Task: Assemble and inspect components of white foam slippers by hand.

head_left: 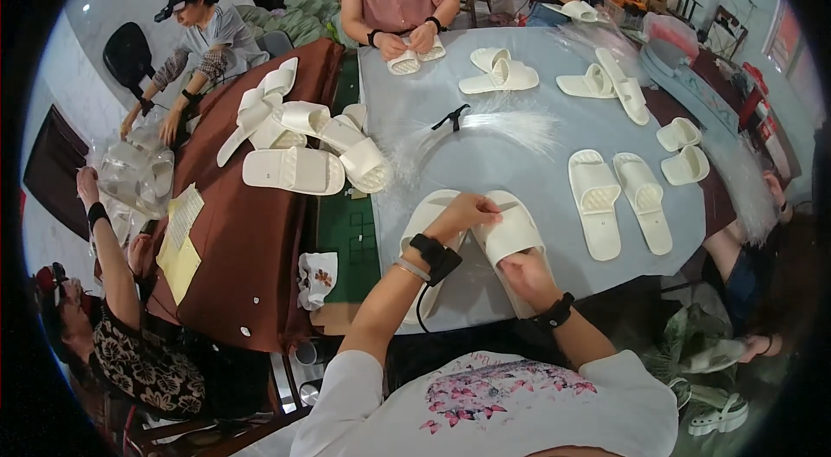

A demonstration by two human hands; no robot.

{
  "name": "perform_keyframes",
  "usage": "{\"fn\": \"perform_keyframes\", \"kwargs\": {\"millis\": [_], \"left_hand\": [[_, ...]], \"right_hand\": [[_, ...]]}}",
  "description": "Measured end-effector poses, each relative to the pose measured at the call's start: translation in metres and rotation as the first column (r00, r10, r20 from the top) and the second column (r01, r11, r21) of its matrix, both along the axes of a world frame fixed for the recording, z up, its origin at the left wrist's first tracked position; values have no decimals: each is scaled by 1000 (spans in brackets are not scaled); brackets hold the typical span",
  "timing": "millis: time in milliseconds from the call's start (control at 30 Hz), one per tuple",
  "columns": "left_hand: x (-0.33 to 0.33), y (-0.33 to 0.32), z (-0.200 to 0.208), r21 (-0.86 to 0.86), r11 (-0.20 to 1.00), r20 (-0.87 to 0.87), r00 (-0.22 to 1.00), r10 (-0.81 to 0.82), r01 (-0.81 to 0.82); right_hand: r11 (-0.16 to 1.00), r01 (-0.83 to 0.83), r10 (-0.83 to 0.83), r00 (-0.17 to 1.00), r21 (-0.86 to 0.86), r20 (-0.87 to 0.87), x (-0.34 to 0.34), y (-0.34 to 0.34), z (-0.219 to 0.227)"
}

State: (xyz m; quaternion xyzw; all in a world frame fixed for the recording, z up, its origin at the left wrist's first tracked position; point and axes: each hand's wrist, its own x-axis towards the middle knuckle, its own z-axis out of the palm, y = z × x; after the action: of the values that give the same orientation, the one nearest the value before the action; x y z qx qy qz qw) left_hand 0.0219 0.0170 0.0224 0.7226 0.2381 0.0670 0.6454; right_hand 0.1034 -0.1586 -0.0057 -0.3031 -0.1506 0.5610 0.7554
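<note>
Two cream slippers lie side by side on the table in front of me. Over the strap of the right-hand slipper [512, 238], my left hand [472, 213] is closed in a pinch at its upper edge; what the fingertips hold is too small to make out. My right hand [530, 278] reaches into the foot opening of that same slipper, its fingers curled at the strap and partly hidden beneath it. The left-hand slipper [417, 222] sits partly under my left forearm. Just beyond them lies a bundle of clear thin strands [519, 130] bound with a black tie [452, 117].
The grey-covered table [519, 171] carries several more slipper pairs, one pair [597, 197] to my right. More slippers [299, 171] are heaped on the brown-covered table [234, 258] at left, near yellow paper [179, 271]. Across from me a co-worker's hands [414, 43] handle slippers; other people sit around.
</note>
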Motion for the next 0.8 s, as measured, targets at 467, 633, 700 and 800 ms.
{"fn": "perform_keyframes", "kwargs": {"millis": [467,633,700,800], "left_hand": [[0,-5,12,53,955,23,956,292,-293],[0,-9,6,-38,947,95,942,322,-320],[-1,-13,5,-163,894,217,869,445,-417],[-10,-10,8,-167,822,226,790,569,-544]], "right_hand": [[764,-419,645,489,-491,586,52,-15,88],[986,-97,151,219,-133,964,66,44,87],[988,-75,-141,-117,133,983,73,70,62],[971,-99,189,-250,-219,950,75,84,44]]}}
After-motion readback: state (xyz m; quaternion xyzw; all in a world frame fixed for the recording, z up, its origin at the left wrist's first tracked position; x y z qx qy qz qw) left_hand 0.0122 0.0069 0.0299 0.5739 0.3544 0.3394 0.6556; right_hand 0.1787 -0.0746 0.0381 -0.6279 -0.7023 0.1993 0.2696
